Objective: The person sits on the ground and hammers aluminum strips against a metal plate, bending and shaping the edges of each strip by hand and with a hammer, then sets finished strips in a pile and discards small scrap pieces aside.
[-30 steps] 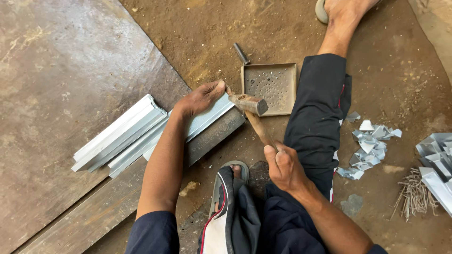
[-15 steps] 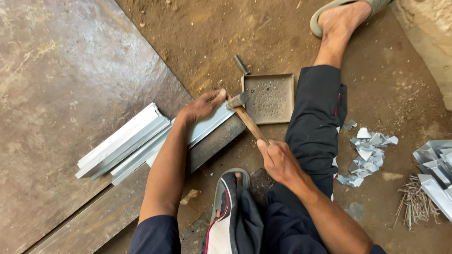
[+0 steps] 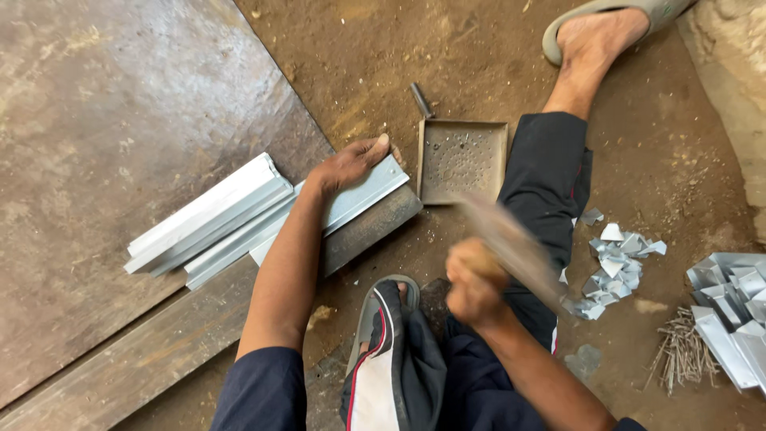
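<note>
My left hand (image 3: pixel 348 164) presses flat on a folded grey sheet-metal strip (image 3: pixel 363 194) that lies across the end of a long dark steel bar (image 3: pixel 363 234). My right hand (image 3: pixel 472 284) grips the wooden handle of a hammer (image 3: pixel 511 243), which is motion-blurred and raised away from the strip, over my right thigh. A square metal block with a pitted face (image 3: pixel 463 160) sits just right of the strip's end.
More grey metal profiles (image 3: pixel 211 215) are stacked to the left on a large steel plate (image 3: pixel 120 104). Metal offcuts (image 3: pixel 614 259), a heap of nails (image 3: pixel 680 351) and bent pieces (image 3: pixel 734 303) lie at right on the dirt floor. My sandalled feet (image 3: pixel 598 36) (image 3: pixel 383 311) flank the work.
The hammer head, which rested on the strip's end, has swung back up and right and is now blurred. My left hand stays pressed on the strip.
</note>
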`<action>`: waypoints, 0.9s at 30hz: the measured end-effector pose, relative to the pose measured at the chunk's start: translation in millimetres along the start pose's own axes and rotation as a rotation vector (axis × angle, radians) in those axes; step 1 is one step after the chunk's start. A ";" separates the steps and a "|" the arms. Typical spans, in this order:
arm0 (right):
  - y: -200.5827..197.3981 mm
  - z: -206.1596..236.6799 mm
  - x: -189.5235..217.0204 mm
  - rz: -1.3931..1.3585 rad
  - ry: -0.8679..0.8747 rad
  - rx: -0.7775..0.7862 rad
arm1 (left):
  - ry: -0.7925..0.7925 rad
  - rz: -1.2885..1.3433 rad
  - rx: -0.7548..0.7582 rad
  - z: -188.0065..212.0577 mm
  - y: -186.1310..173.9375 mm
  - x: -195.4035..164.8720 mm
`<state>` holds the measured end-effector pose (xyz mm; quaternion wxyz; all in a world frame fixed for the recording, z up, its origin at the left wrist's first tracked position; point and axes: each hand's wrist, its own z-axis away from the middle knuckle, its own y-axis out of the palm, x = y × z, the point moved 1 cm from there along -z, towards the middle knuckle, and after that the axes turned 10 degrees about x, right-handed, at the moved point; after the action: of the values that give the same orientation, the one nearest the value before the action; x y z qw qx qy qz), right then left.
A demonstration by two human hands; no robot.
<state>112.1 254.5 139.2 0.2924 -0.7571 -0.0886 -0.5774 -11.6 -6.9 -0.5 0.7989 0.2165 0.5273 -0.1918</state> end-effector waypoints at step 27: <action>-76.7 40.1 -3.8 -0.298 0.598 0.007 | -0.231 -0.256 0.016 44.7 9.3 -50.0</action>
<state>107.7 339.5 155.3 0.2204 -0.5319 -0.1105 -0.8101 8.8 -19.8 62.7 0.8215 0.1306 0.4538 -0.3196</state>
